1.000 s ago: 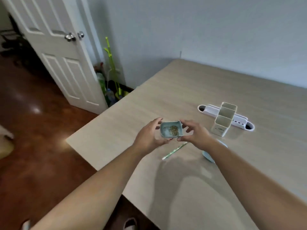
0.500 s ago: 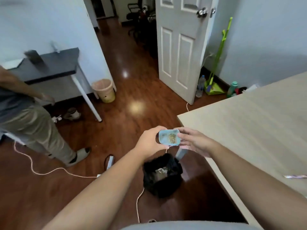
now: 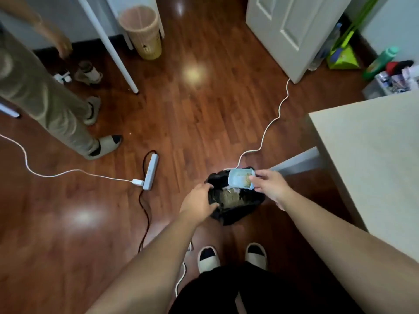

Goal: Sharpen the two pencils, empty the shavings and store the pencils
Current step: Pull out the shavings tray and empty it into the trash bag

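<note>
A small light-blue shavings tray (image 3: 238,180) with brown shavings inside is pinched at its right edge by my right hand (image 3: 271,185). It hangs over the far rim of a black bin bag (image 3: 235,214) on the floor, which holds paper and shavings. My left hand (image 3: 199,200) grips the bag's left rim, fingers curled over the edge. Pencils and sharpener body are out of sight.
The beige table corner (image 3: 371,159) is at the right. A white cable (image 3: 272,123) and a power strip (image 3: 150,172) lie on the wooden floor. Another person's legs (image 3: 56,109) stand at left. A woven wastebasket (image 3: 142,30) sits far back near a white door (image 3: 292,30).
My view has swung from the table down to the floor. The tray passed from both hands to my right hand alone. My left hand dropped onto the bag's rim.
</note>
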`<state>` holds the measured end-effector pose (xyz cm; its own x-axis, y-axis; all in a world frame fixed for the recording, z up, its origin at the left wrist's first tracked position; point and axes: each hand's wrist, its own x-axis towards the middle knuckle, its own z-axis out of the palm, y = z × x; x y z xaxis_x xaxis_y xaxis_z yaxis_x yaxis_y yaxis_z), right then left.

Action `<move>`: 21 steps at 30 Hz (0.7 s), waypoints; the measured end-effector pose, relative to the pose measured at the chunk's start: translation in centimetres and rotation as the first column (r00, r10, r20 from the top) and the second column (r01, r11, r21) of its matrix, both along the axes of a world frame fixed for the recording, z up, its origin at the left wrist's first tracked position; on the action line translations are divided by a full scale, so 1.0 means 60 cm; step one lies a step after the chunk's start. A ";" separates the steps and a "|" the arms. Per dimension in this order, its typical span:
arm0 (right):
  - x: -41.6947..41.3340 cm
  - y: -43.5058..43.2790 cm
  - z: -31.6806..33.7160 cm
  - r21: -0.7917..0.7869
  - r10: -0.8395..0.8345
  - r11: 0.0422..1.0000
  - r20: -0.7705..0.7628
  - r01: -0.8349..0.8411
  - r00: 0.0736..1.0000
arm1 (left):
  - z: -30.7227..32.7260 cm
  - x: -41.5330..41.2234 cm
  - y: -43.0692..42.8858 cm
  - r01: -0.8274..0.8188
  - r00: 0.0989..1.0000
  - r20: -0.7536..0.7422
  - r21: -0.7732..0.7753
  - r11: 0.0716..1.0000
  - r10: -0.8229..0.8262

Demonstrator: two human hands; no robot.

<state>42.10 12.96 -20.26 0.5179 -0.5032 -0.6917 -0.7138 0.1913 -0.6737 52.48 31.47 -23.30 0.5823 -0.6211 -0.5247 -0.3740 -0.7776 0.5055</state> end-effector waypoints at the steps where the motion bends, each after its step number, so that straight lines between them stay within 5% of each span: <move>1: 0.004 -0.005 -0.042 -0.052 0.004 0.999 -0.042 -0.006 0.999 | -0.043 -0.006 0.003 -0.018 1.000 -0.021 0.046 0.999 0.019; 6: 0.024 -0.021 -0.226 -0.344 0.131 0.919 -0.191 -0.191 0.973 | -0.231 -0.020 -0.016 -0.154 0.980 -0.098 0.167 0.974 0.171; 9: 0.029 -0.014 -0.307 -0.523 0.394 0.685 -0.319 -0.507 0.862 | -0.315 -0.020 -0.029 -0.159 0.972 -0.142 0.180 0.971 0.186; 11: 0.027 -0.006 -0.353 -0.550 0.565 0.454 -0.431 -0.701 0.704 | -0.352 -0.020 -0.034 -0.125 0.969 -0.188 0.176 0.976 0.158; 12: 0.027 -0.004 -0.368 -0.555 0.571 0.415 -0.458 -0.721 0.681 | -0.365 -0.020 -0.035 -0.128 0.963 -0.215 0.170 0.977 0.164; 21: 0.035 0.005 -0.403 -0.515 0.594 0.236 -0.595 -0.824 0.542 | -0.367 0.001 -0.035 -0.282 0.859 -0.396 0.163 0.946 0.324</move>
